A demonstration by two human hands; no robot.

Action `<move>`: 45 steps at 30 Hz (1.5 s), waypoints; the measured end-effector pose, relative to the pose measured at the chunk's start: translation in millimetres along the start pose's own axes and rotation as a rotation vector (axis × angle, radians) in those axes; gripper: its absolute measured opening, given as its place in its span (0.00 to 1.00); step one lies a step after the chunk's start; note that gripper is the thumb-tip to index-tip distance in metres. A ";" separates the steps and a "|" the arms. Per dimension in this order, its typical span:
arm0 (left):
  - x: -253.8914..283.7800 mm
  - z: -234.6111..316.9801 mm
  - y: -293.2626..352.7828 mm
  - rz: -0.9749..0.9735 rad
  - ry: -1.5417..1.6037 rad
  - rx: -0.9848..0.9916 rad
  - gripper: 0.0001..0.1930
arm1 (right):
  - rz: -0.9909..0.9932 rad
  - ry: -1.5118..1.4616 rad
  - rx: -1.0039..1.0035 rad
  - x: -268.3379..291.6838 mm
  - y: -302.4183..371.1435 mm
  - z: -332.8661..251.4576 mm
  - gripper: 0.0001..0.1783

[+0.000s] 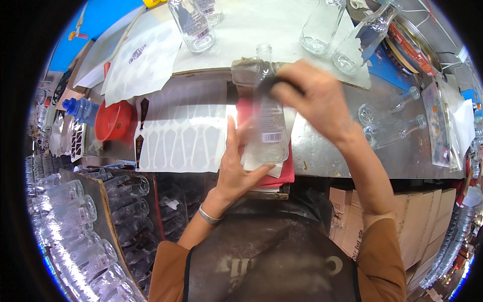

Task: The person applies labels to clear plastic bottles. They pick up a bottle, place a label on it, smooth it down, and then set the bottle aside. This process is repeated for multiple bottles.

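Observation:
A clear glass bottle (274, 148) with printing and a barcode on its side lies in front of me, neck pointing away. It rests over a red cloth (287, 173) and a small block-like support. My left hand (235, 168) is closed around the bottle's lower part, thumb at the base and fingers along its left side. My right hand (317, 98), smeared by motion, is closed on a dark, blurred tool (267, 86) over the bottle's shoulder. The tool's exact kind cannot be made out.
Left of the bottle lies a sheet of transfer labels (183, 143), with a red bowl (113, 123) beyond it. Glass bottles stand on the white surface (241, 30) at the back. Two bottles (395, 131) lie on the right. Bottle racks (126, 201) and cardboard boxes (420, 221) flank me.

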State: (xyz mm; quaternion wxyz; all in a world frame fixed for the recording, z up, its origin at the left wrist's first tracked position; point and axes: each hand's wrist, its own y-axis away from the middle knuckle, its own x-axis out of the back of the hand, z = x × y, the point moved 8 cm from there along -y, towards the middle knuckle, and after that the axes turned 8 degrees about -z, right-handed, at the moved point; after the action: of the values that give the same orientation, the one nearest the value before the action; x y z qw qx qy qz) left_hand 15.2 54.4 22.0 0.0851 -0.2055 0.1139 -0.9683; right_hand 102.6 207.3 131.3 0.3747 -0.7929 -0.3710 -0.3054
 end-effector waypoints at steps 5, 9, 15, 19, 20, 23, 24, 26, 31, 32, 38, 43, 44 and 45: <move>-1.1 -3.5 -1.1 -0.084 0.144 0.049 0.62 | -0.169 -0.204 0.270 -25.6 60.4 -59.4 0.15; 2.3 -1.3 -1.8 -0.083 -0.027 0.069 0.55 | 0.181 -0.207 -0.062 6.3 44.9 34.2 0.16; 1.9 0.4 -4.4 -0.097 -0.045 0.074 0.47 | -0.037 -0.455 0.145 -28.2 113.9 -22.2 0.19; 0.4 14.5 -5.4 -0.077 -0.143 0.056 0.48 | 0.121 -0.215 -0.036 -3.7 71.1 20.7 0.15; 1.8 17.8 -4.5 -0.083 -0.136 0.050 0.47 | 0.158 -0.156 -0.101 6.4 57.2 26.8 0.16; 18.8 18.0 -6.6 -0.047 -0.112 0.041 0.43 | -0.047 -0.102 0.073 9.8 24.9 -16.1 0.17; 33.4 14.0 -11.8 -0.010 -0.094 0.032 0.41 | -0.185 -0.026 0.133 -4.3 21.7 -25.3 0.12; 58.5 14.9 -35.1 0.083 -0.084 -0.018 0.35 | 0.002 0.144 0.117 2.2 -2.4 -13.7 0.09; 74.4 21.1 -136.7 0.070 -0.231 -0.011 0.27 | -0.123 0.246 0.401 -42.0 38.8 -66.4 0.08; 66.0 18.3 -155.4 0.014 -0.304 0.035 0.28 | -0.218 0.044 0.350 -44.3 48.4 -70.9 0.08; 45.6 -3.5 -187.1 -0.132 -0.469 0.156 0.33 | 0.029 -0.125 0.242 -12.7 60.2 -33.2 0.13; 47.1 49.7 -145.5 0.091 -0.237 -0.046 0.28 | -0.326 -0.512 0.227 -39.9 147.0 -69.3 0.10; 43.4 62.2 -128.9 0.111 0.035 0.046 0.28 | -0.272 -0.512 0.164 -35.1 156.0 -59.0 0.13; 38.0 81.2 -116.3 0.096 0.238 -0.007 0.26 | -0.240 -0.536 0.071 -29.4 160.6 -41.5 0.14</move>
State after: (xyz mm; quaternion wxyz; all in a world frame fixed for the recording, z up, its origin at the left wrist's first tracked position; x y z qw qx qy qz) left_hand 1.1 142.9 138.4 0.1164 -0.0839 0.1361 -0.9802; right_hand 209.5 91.3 72.0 0.2523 -0.7821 -0.5582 -0.1141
